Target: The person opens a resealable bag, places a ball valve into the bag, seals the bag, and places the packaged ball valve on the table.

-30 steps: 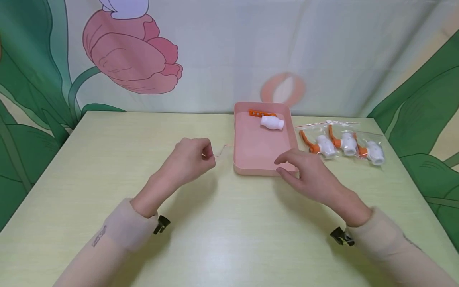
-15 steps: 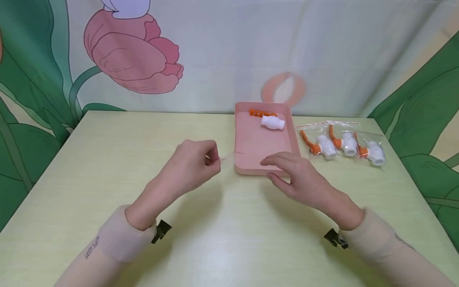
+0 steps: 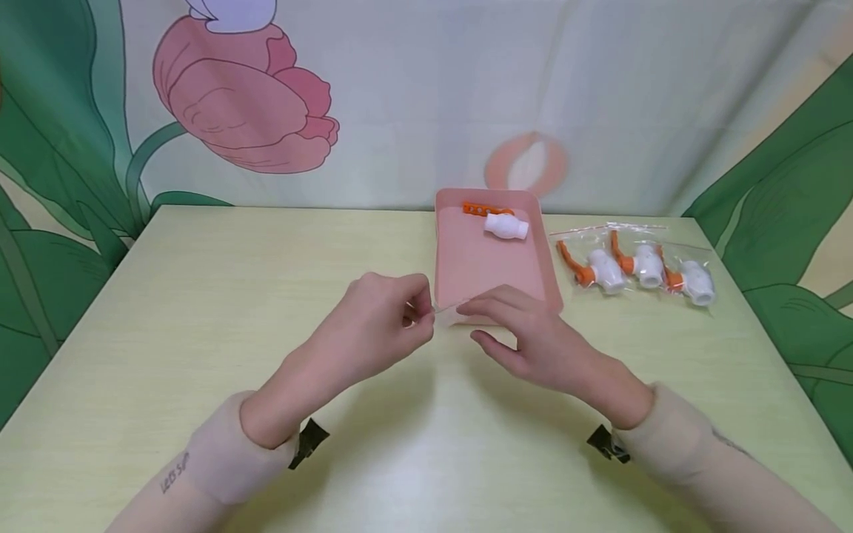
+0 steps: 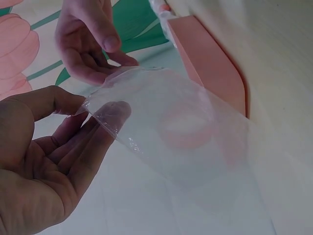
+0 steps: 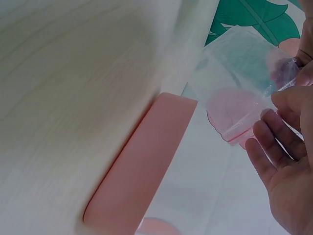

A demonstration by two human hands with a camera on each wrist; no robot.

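Observation:
My left hand (image 3: 380,326) pinches a corner of a clear zip bag (image 4: 166,122) between thumb and fingers. In the left wrist view the bag hangs spread out and looks empty. My right hand (image 3: 540,337) is close by, its fingers relaxed and slightly bent at the bag's red-striped end (image 5: 239,133). Whether its fingertips touch the film I cannot tell. Both hands are above the near end of a pink tray (image 3: 460,259). Inside the tray's far end lie a white plastic valve body (image 3: 506,226) and an orange perforated handle (image 3: 483,209).
Right of the tray lie three clear bags, each holding a white valve with an orange handle: a left one (image 3: 603,271), a middle one (image 3: 645,265) and a right one (image 3: 696,283). A printed flower curtain (image 3: 400,89) hangs behind the pale table (image 3: 266,259).
My left hand has moved right and slightly nearer with the bag. The right hand has come left off the tray's right side, so both hands are now close together.

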